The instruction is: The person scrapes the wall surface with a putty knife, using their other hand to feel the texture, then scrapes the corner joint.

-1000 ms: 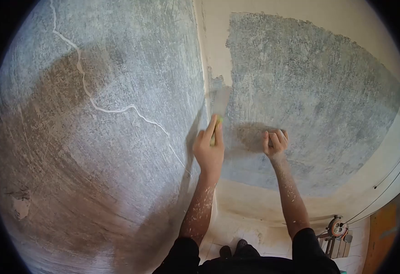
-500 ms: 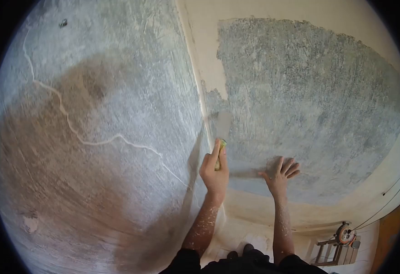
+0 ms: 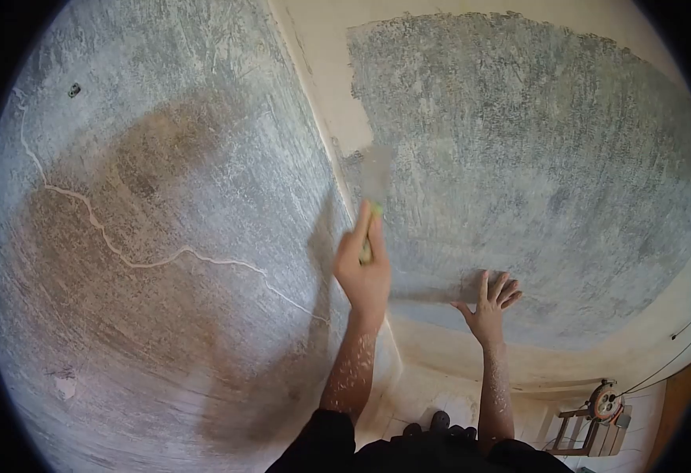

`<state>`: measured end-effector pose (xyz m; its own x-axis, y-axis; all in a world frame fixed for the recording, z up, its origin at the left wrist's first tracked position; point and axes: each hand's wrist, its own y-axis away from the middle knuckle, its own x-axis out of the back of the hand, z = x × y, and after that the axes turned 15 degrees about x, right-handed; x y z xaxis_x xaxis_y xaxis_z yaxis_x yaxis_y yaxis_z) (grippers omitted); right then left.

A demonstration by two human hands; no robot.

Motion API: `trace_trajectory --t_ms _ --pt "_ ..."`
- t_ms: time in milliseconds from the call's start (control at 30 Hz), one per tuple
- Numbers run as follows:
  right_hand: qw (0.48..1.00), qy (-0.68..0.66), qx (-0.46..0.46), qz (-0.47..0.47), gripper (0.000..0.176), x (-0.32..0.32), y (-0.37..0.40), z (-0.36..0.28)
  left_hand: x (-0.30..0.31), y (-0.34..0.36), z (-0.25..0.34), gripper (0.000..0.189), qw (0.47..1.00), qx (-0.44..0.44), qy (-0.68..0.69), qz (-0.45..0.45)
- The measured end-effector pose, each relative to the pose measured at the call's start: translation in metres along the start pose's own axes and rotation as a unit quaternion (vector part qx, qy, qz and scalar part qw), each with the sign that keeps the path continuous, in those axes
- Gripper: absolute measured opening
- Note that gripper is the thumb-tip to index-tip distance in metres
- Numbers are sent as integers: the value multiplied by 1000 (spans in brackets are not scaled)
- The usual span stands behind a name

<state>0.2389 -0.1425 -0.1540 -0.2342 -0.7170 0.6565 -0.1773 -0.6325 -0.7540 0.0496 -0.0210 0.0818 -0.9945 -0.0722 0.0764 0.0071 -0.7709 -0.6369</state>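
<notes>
My left hand [image 3: 363, 276] grips the green handle of a scraper [image 3: 376, 168], its thumb and fingers wrapped round it. The grey, slightly blurred blade points up and lies against the right-hand wall [image 3: 519, 158], near the edge of the cream paint and close to the corner. Lower on the same wall, my right hand [image 3: 488, 311] rests with fingers spread, holding nothing. Specks of white dust dot both forearms.
A cracked blue-grey wall [image 3: 203, 173] meets the other at a corner on the left. An orange cable reel [image 3: 604, 402] sits on a wooden stool [image 3: 586, 433] at the lower right, with cables leading from it. Shoes [image 3: 440, 421] show on the floor.
My left hand has pushed the scraper upward along the wall, and its blade now reaches the cream paint edge. The right hand stays on the wall. The view has shifted slightly.
</notes>
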Motion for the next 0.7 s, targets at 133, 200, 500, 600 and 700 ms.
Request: trace_trajectory --t_ms 133,200,500,600,700 --pt "1000 -20 3 -20 97 3 4 2 4 -11 9 32 999 -23 -25 20" --pt "999 -15 13 -49 96 11 7 8 -2 5 -16 33 997 -46 -34 42" --pt "997 2 33 -69 91 -10 25 18 -7 -19 25 31 998 13 19 58" --pt "997 27 55 -55 90 -14 27 24 -3 -22 34 31 998 30 19 45" --pt "996 27 64 -62 89 -11 29 25 -7 30 -7 31 999 48 -4 21"
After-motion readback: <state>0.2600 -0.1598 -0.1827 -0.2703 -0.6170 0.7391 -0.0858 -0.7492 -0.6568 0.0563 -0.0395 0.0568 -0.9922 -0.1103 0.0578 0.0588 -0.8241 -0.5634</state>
